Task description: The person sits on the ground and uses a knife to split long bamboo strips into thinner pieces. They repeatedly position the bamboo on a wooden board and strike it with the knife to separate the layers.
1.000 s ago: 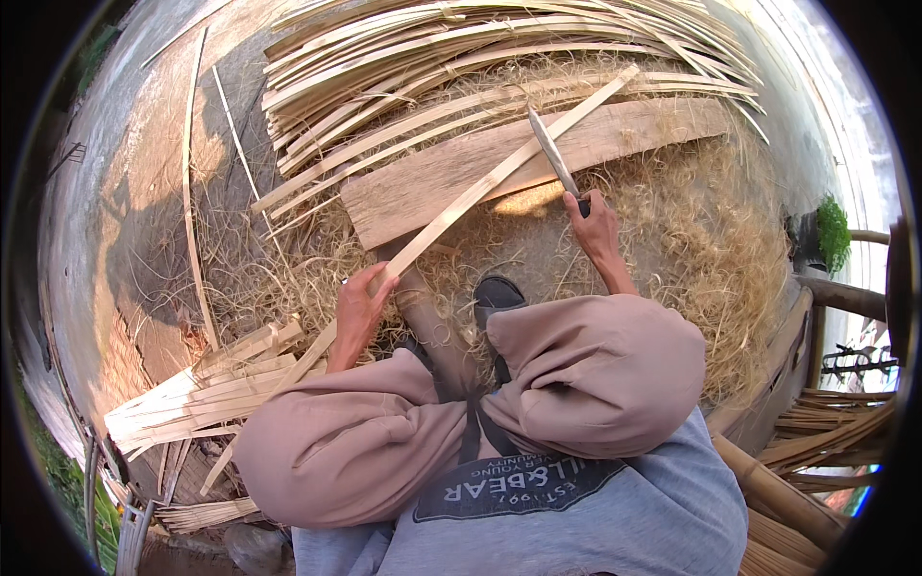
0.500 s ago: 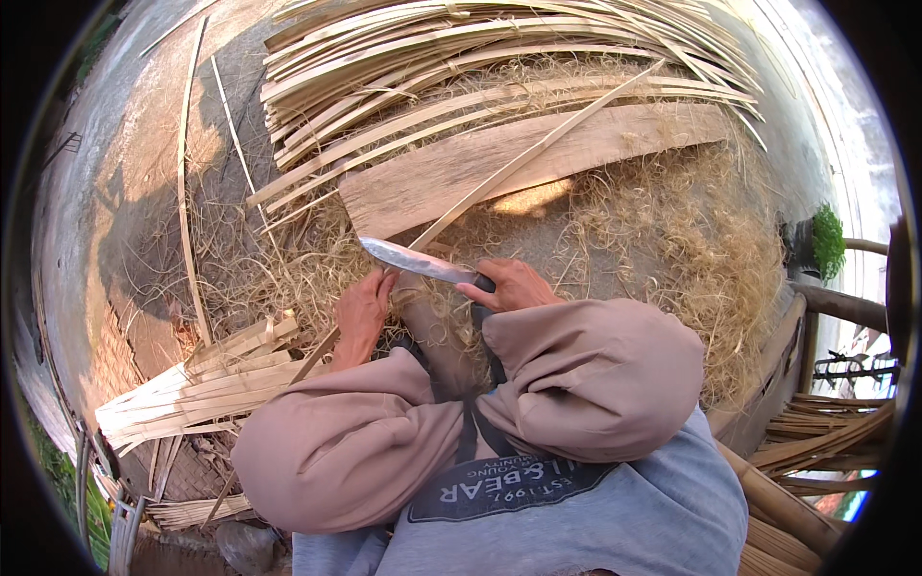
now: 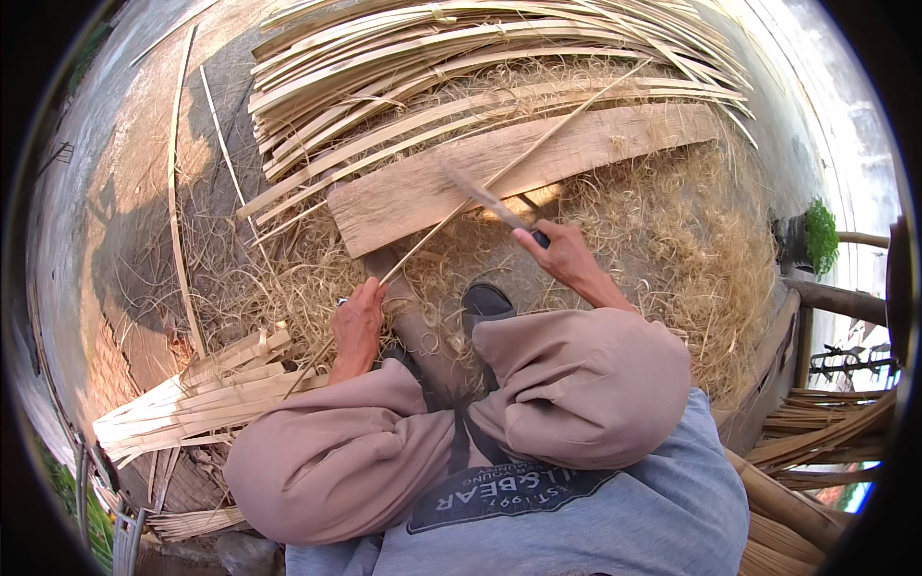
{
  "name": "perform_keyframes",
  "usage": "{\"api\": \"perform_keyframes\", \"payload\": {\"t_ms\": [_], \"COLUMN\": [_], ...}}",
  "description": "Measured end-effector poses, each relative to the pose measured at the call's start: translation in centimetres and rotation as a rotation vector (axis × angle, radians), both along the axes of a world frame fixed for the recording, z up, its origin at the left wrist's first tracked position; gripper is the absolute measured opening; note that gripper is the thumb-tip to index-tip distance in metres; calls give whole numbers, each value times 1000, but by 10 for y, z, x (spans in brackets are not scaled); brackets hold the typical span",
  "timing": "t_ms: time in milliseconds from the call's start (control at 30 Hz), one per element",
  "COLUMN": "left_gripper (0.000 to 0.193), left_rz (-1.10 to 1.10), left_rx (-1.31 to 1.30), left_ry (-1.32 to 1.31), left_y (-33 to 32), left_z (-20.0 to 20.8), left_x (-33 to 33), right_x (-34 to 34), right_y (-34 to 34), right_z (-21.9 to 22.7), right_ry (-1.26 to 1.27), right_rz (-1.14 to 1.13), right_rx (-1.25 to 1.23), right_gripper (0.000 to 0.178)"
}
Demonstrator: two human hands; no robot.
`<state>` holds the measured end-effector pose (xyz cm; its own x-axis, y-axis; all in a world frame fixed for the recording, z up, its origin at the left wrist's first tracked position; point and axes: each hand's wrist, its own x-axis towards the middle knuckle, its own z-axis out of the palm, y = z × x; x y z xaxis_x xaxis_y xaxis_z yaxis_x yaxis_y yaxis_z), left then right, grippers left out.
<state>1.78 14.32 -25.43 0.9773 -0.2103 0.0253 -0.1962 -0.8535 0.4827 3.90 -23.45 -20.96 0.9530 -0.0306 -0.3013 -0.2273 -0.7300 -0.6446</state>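
My left hand [image 3: 358, 319] is closed around a long, thin bamboo strip [image 3: 424, 239], which runs from beside my left knee up across a wooden plank [image 3: 394, 213]. In my right hand [image 3: 567, 254] is a knife [image 3: 487, 198], gripped by its dark handle. Its blade points up and left over the plank and crosses the strip; whether it touches the strip I cannot tell. The plank lies slanted in front of me, its near left corner close above my left hand.
A thick stack of split bamboo strips [image 3: 403, 72] lies beyond the plank. More pale strips [image 3: 192, 403] rest at my left. Curly shavings [image 3: 691, 240] cover the ground. A green plant [image 3: 819, 228] and bamboo poles [image 3: 840, 305] stand at the right.
My right hand and the knife have moved up and right, away from my left hand, to over the plank. The strip has turned edgewise and looks narrower. My left hand has shifted slightly.
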Motion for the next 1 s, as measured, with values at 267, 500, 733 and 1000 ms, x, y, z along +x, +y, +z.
{"api": "perform_keyframes", "payload": {"t_ms": [267,500,733,1000], "left_gripper": [32,40,39,29], "left_rz": [-19,-24,-40,-40], "left_rx": [2,-216,-135,-415], "left_ry": [203,583,383,203], "left_y": [10,13,7,-5], "left_z": [12,32,29,20], "left_x": [8,42,33,35], "right_x": [53,15,6,38], "right_y": [-94,1,5,-84], "right_z": [-22,-20,-26,-24], "right_ry": [-219,-74,-174,-179], "right_rz": [-346,-147,-50,-358], "right_rx": [-311,-4,-108,-207], "right_gripper": [66,58,58,66]}}
